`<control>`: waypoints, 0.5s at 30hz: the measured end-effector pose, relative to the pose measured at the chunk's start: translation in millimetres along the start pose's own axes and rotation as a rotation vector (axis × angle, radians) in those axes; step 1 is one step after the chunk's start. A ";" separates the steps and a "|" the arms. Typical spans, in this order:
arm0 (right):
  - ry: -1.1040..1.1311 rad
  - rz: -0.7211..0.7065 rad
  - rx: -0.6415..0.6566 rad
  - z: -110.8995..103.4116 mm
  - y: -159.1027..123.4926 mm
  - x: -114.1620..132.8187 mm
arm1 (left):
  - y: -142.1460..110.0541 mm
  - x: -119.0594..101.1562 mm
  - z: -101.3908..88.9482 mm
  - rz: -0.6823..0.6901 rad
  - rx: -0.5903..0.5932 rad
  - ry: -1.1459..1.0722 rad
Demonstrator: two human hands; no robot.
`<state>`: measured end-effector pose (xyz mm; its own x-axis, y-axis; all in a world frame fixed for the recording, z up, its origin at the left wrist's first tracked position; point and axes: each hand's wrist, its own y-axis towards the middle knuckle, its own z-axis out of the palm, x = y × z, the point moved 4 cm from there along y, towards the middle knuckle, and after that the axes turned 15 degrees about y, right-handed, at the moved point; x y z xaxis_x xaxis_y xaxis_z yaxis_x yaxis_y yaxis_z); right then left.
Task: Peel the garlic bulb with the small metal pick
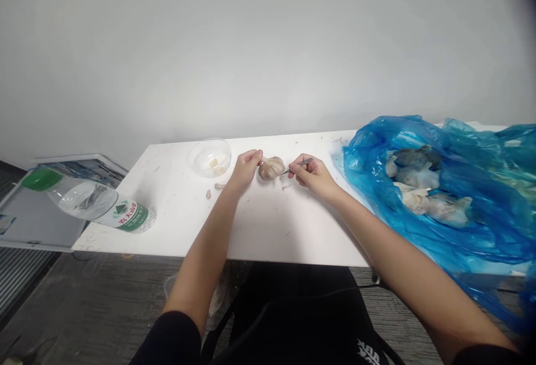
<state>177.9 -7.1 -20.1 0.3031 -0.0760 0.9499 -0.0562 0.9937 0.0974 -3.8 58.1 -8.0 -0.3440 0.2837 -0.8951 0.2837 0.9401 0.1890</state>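
Note:
A garlic bulb [271, 169] with brownish-white skin is over the middle of the white table. My left hand [248, 167] pinches it by the stem end between thumb and fingers. On its other side, my right hand [312, 173] grips a slim grey pointed metal tool [307, 161] like a pen, the tip close to the bulb's right side. Whether the tip touches the skin I cannot tell. Loose garlic cloves [208, 193] lie to the left of the bulb, near my left wrist. A clear plastic bowl [209, 158] with a few pale pieces inside stands beyond them.
A blue plastic bag [372, 136] holding more garlic bulbs covers the right end of the table [259, 236]. At the left stands a water bottle [94, 201] with a green cap. Bits of skin are scattered about. A wall rises behind the table.

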 end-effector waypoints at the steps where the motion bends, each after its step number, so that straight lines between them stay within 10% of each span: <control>1: 0.004 -0.008 0.004 0.4 0.0 0.7 | -0.1 -0.1 0.2 0.001 0.001 -0.002; 15: 0.076 -0.006 -0.059 0.1 -1.3 8.6 | 0.7 -5.1 0.0 0.053 -0.021 -0.027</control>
<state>180.6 -9.0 -12.0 0.3745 -0.0778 0.9239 0.0014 0.9965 0.0833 -1.9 57.3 -3.2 -0.3047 0.3282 -0.8941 0.2823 0.9277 0.2443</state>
